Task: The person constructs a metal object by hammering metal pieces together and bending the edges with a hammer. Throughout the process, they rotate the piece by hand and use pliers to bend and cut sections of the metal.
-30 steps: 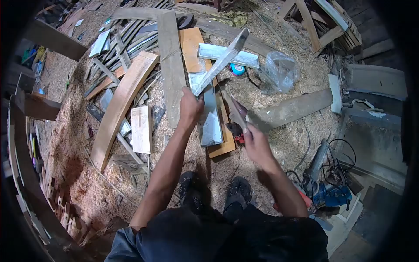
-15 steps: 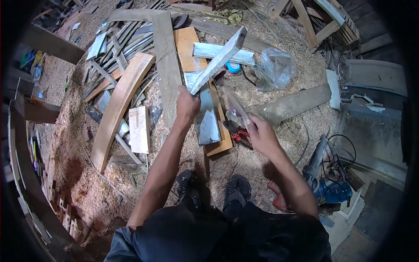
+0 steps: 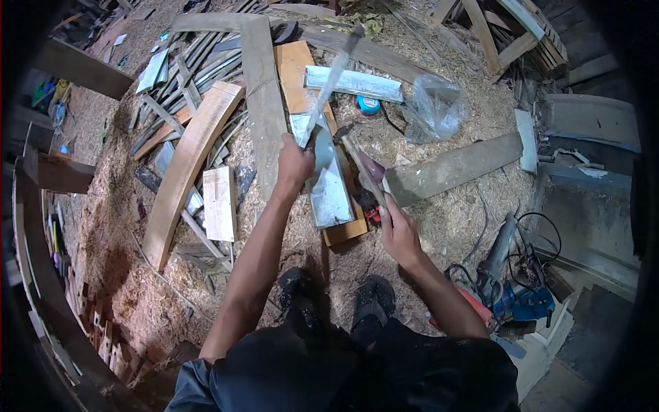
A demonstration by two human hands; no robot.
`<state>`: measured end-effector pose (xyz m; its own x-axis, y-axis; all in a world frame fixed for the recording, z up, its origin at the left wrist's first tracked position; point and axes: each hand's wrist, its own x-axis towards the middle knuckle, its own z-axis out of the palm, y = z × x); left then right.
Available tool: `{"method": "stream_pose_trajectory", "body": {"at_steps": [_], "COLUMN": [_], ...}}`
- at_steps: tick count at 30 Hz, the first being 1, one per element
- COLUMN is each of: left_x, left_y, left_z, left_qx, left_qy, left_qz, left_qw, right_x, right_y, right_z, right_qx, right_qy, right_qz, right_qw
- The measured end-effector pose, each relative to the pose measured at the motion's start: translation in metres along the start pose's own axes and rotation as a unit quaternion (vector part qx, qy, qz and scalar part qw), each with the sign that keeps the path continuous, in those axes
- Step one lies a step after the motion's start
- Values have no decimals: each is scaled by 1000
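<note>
My left hand (image 3: 296, 163) grips the lower end of a white-painted wood piece (image 3: 331, 86), which tilts up and away, narrow edge toward me. In my right hand (image 3: 401, 233) is the wooden handle of a hammer (image 3: 362, 165). The hammer's dark head points forward, right of the left hand and apart from the held wood. Beneath both hands, a white-painted wooden block (image 3: 332, 192) lies on an orange-brown board (image 3: 294, 72). Red-handled pliers (image 3: 373, 216) are mostly hidden behind the hammer and right hand.
Ahead lie another white-painted piece (image 3: 353, 84), a blue tape measure (image 3: 368, 105) and a clear plastic bag (image 3: 437, 110). Curved planks (image 3: 189, 172) lie left. A blue power tool (image 3: 525, 302) with a cord rests at right. Wood shavings cover the ground around my feet.
The wood piece in my left hand has turned from its broad face to its narrow edge. My right hand has drawn back toward me with the hammer, covering more of the pliers.
</note>
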<state>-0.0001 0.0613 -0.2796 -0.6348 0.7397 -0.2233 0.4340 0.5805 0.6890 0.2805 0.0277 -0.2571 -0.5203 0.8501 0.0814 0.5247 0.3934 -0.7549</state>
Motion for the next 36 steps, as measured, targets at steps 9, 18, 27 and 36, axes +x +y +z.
{"method": "stream_pose_trajectory", "body": {"at_steps": [9, 18, 27, 36], "left_x": [17, 8, 11, 3], "left_y": [-13, -11, -18, -34], "left_z": [2, 3, 7, 15], "left_qx": [-19, 4, -22, -51], "left_qy": [-10, -23, -33, -3], "left_qz": [-3, 5, 6, 61], "left_qw": [1000, 1000, 999, 997], "right_x": [6, 9, 6, 35], "right_y": [-26, -27, -24, -39], "right_z": [-3, -11, 1, -11], "right_qx": [-71, -68, -39, 156], "right_qy": [-65, -49, 39, 37], "right_qz": [45, 36, -43, 104], "right_qw": [994, 996, 998, 982]}}
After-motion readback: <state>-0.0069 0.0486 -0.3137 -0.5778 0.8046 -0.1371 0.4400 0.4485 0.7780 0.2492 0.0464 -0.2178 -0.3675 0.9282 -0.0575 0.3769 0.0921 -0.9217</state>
